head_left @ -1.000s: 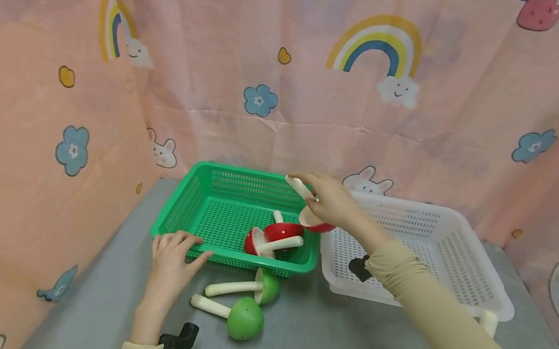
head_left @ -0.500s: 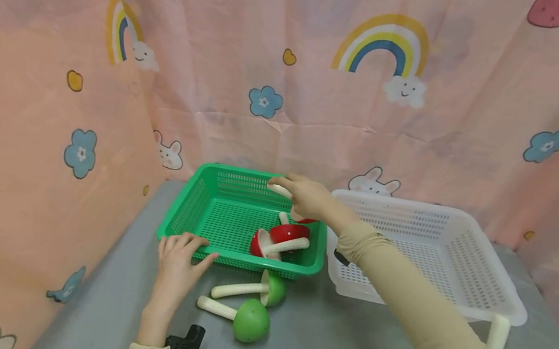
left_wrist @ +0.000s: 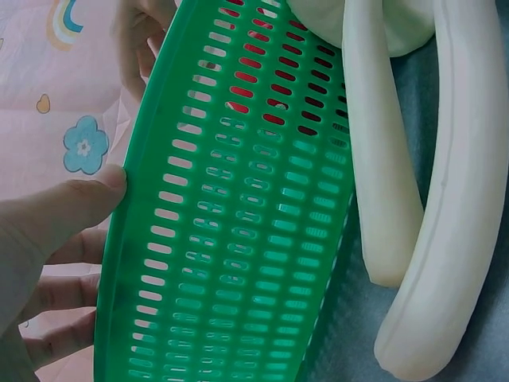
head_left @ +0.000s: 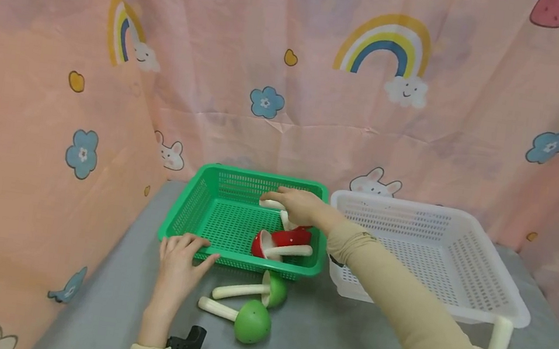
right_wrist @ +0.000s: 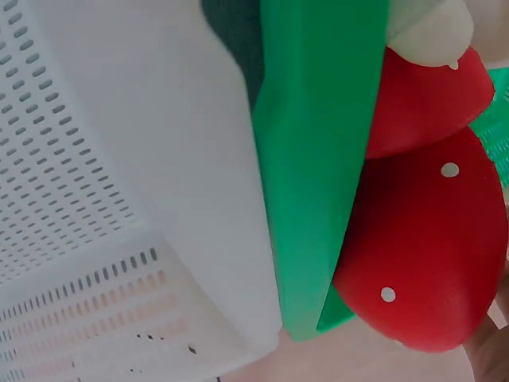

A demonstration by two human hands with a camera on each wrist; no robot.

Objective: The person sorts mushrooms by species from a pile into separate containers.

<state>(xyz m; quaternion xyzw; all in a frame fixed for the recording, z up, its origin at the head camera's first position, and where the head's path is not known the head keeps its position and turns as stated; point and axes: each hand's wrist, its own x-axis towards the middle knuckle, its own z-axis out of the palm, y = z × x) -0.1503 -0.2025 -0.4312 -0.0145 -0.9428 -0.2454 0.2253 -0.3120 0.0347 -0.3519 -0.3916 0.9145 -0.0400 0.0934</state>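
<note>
My left hand (head_left: 180,264) grips the near left rim of the green basket (head_left: 247,260). In the left wrist view its thumb lies against the rim, with the fingers on the other side. Over the right end of this basket, my right hand (head_left: 302,206) holds a red-capped toy mushroom by its pale stem (head_left: 271,204). The red cap (right_wrist: 429,255) with white dots fills much of the right wrist view, close by the basket wall. Below that hand, two more red mushrooms lie in the basket, one with its pale stem (head_left: 293,250) pointing right.
Two green-capped mushrooms, the upper (head_left: 275,290) and lower (head_left: 253,322), lie on the grey table before the basket. A white basket (head_left: 500,286) stands beside it on the right. A white mushroom (head_left: 499,342) shows near my right sleeve. A patterned curtain hangs behind.
My right hand has moved left and down, carrying the red mushroom from above the gap between the baskets into the green one. My left hand stays on the rim.
</note>
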